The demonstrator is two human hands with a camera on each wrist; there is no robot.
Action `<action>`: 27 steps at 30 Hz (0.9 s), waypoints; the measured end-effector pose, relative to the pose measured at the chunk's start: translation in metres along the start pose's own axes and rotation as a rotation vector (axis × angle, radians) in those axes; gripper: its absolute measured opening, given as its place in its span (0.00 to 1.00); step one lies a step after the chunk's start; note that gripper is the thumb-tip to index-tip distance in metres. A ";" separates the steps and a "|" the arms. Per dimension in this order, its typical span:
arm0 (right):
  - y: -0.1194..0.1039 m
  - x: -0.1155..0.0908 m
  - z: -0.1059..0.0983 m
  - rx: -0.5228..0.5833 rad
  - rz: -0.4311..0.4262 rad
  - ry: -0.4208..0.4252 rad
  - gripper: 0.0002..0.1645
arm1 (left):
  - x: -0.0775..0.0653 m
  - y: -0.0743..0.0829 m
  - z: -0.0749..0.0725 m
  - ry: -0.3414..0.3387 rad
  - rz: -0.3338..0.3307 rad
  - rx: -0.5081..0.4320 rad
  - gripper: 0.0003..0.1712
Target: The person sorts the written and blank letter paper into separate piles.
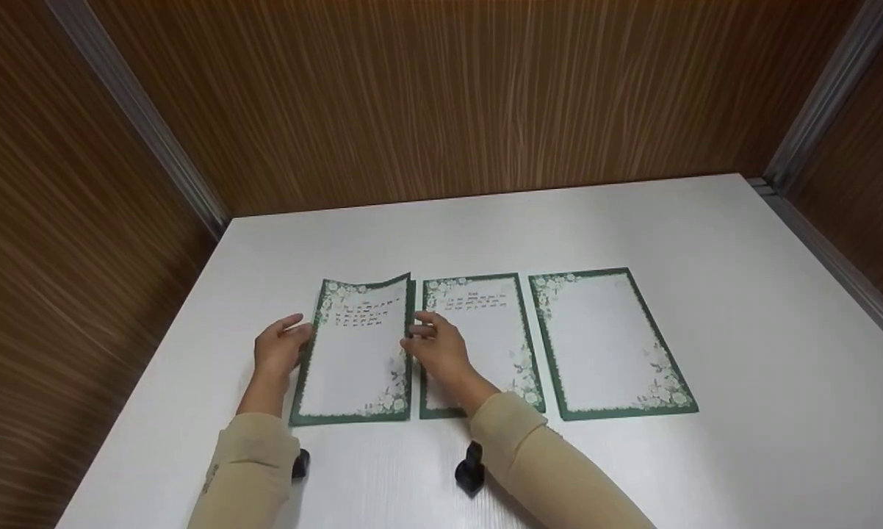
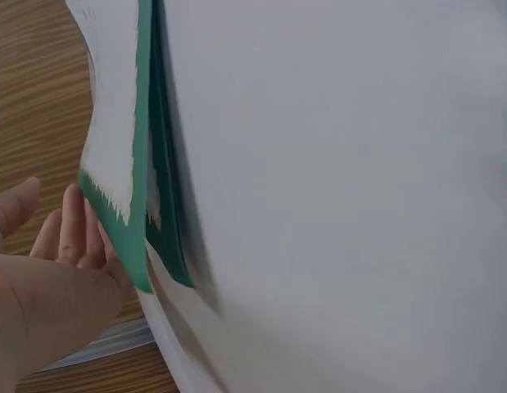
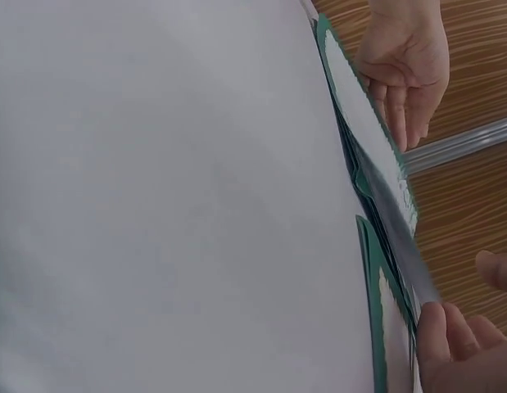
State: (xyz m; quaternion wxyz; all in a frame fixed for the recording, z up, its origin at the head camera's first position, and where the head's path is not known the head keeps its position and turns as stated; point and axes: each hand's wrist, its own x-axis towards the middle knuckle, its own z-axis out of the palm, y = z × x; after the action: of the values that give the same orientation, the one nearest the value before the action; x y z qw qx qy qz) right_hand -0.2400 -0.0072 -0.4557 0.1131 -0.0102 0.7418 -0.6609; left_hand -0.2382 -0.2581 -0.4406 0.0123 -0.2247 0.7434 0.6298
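A green-bordered sheet of paper (image 1: 357,360) with floral corners and handwritten lines lies at the left of a row. Its top edge curves and its upper right corner is raised. In the left wrist view, a second green edge (image 2: 173,246) shows beneath the raised sheet. My left hand (image 1: 278,351) is at the sheet's left edge, its fingers touching or very near it, thumb apart. At the right edge is my right hand (image 1: 441,349); in the right wrist view its fingers (image 3: 450,327) meet the sheet's edge, with the thumb standing away from them.
A second written sheet (image 1: 478,345) lies in the middle, partly under my right forearm. To its right is a blank bordered sheet (image 1: 607,345). All lie on a white table (image 1: 765,330) enclosed by wood-grain panels (image 1: 449,103). Black wrist devices (image 1: 471,470) sit below the sleeves.
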 end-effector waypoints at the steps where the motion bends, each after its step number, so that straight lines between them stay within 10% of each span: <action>1: 0.000 0.000 0.000 0.007 0.000 0.006 0.33 | 0.000 0.000 0.001 0.009 0.008 0.002 0.29; 27: 0.010 0.007 -0.055 0.052 -0.006 0.180 0.16 | -0.006 0.004 0.047 -0.072 0.067 0.063 0.23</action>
State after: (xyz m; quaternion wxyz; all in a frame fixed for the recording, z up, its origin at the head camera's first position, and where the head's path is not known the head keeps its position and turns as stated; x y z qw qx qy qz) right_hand -0.2555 0.0463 -0.4612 0.0444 0.0501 0.7316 -0.6784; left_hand -0.2465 -0.2111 -0.4450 0.0248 -0.1763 0.7691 0.6138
